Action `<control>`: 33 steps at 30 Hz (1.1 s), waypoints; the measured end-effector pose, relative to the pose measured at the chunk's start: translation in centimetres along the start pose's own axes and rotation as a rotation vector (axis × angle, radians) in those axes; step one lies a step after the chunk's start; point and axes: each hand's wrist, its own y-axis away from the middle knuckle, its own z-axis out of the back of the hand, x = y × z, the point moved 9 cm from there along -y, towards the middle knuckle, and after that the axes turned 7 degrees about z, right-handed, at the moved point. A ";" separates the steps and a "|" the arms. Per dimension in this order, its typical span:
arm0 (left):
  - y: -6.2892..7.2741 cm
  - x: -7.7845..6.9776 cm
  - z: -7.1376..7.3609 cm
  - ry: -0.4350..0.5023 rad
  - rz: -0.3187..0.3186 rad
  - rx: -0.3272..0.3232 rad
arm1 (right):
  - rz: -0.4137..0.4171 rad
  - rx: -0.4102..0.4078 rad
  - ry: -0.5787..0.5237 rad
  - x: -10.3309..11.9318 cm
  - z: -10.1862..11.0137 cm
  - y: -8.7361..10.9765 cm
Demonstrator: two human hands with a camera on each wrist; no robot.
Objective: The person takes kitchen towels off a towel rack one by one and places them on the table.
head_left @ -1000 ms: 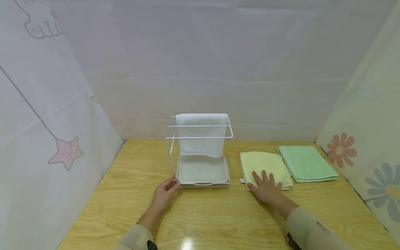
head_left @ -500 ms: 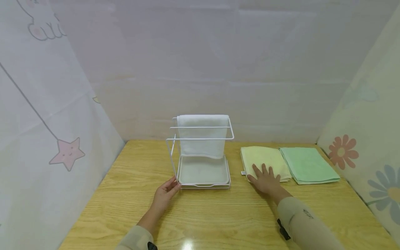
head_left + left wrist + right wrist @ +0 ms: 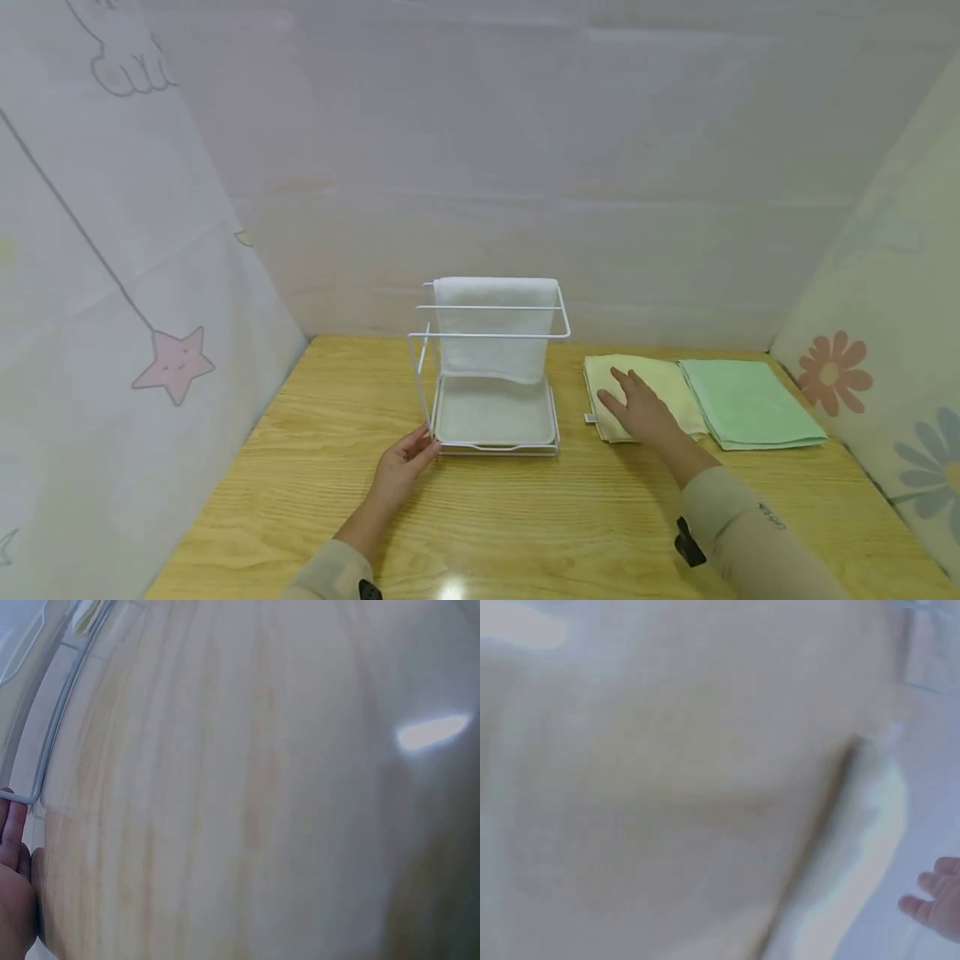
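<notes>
My left hand [image 3: 397, 468] pinches the lower front left corner of a white wire rack [image 3: 487, 336] between thumb and fingers. In the left wrist view, its fingers [image 3: 13, 832] meet the rack's bent wire [image 3: 51, 735] at the left edge. A folded white towel [image 3: 491, 360] hangs over the rack's rear bar. To the right lies a folded yellow towel [image 3: 667, 382] with a small tag at its left side. My right hand [image 3: 641, 408] hovers over it, fingers spread and holding nothing; in the blurred right wrist view the hand [image 3: 939, 896] shows apart from the towel [image 3: 855, 855].
A folded green towel [image 3: 753, 402] lies right beside the yellow one, near the table's right edge. The rack's base holds a shallow whitish tray [image 3: 495, 410]. Patterned cloth walls [image 3: 480, 183] enclose the wooden table [image 3: 487, 517] at the back and sides.
Under my right hand the yellow towel slid away from me, level with the green one. The right hand has since lifted off it. My left hand stays on the rack's corner.
</notes>
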 end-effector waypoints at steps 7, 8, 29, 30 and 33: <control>0.1 -0.4 0.0 -0.008 -0.027 -0.002 | 0.094 -0.072 -0.169 4.6 6.2 -2.7; 0.1 -0.4 0.0 -0.015 -0.038 -0.002 | 0.101 -0.083 -0.178 5.2 7.0 -3.1; -0.1 -0.2 -0.5 0.040 -0.037 0.003 | 0.273 -0.082 -0.198 19.0 12.7 -9.8; -0.1 -0.2 -0.5 0.049 -0.036 0.005 | 0.281 -0.064 -0.198 19.4 12.5 -10.1; -0.3 -0.1 -0.7 0.044 -0.037 0.010 | 0.299 -0.017 -0.199 20.4 11.8 -10.7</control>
